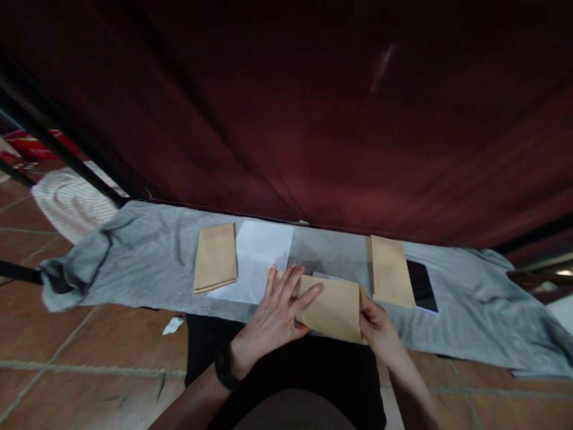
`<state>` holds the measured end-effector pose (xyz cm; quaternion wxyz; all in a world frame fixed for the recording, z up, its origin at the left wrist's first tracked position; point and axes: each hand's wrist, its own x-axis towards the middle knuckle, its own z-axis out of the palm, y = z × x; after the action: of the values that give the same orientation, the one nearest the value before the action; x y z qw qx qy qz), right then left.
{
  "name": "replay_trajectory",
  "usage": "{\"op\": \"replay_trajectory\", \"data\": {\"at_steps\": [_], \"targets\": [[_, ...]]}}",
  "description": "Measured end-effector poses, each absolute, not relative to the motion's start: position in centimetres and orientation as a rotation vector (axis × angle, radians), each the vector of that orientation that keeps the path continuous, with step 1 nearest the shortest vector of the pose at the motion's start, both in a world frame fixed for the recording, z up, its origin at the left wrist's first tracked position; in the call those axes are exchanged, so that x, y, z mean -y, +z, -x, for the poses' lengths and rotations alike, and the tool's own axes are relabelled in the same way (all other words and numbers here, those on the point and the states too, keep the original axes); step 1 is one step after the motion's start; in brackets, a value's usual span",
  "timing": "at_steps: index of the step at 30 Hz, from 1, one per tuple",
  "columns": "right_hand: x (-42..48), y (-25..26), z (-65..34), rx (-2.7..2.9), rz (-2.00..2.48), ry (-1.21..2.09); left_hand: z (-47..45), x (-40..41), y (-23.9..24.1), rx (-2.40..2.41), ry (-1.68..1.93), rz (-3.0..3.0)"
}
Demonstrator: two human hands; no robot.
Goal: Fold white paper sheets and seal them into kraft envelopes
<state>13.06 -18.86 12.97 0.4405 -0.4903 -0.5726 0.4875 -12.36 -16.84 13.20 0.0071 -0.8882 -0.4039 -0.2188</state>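
A brown envelope (333, 307) lies on the grey cloth (152, 263) right in front of me. My left hand (280, 310) rests flat on its left end with fingers spread. My right hand (376, 325) pinches the envelope's right edge. A white sheet (259, 257) lies just behind my left hand. A stack of brown envelopes (215, 257) sits to its left, and another stack (390, 270) sits to the right.
A dark phone (421, 285) lies on a white sheet beside the right stack. A dark red curtain (313, 119) hangs behind the cloth. Terracotta floor tiles (89, 358) surround me, with a scrap of paper (172, 325) and a striped fabric (71, 203) at the left.
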Motion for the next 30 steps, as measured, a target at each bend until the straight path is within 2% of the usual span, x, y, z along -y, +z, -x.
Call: {"op": "replay_trajectory", "data": {"at_steps": [15, 17, 21, 23, 25, 30], "targets": [[18.3, 11.7, -12.9, 1.258, 1.385, 1.197, 12.1, 16.7, 9.4, 1.312, -0.649, 2.855], [18.4, 11.5, -13.5, 1.284, 1.433, 1.116, 12.1, 16.6, 9.0, 1.317, -0.665, 2.861], [19.5, 12.5, -15.4, 1.283, 1.603, 0.697, 12.1, 16.2, 8.6, 1.368, -0.642, 2.845], [20.4, 13.5, -15.9, 1.298, 1.610, 0.618, 11.9, 16.0, 8.5, 1.385, -0.609, 2.848], [21.0, 14.3, -16.1, 1.355, 1.570, 0.728, 11.4, 16.0, 8.4, 1.379, -0.585, 2.873], [21.0, 13.7, -17.1, 1.509, 1.386, 1.348, 10.1, 16.1, 7.8, 1.238, -0.506, 3.022]]}}
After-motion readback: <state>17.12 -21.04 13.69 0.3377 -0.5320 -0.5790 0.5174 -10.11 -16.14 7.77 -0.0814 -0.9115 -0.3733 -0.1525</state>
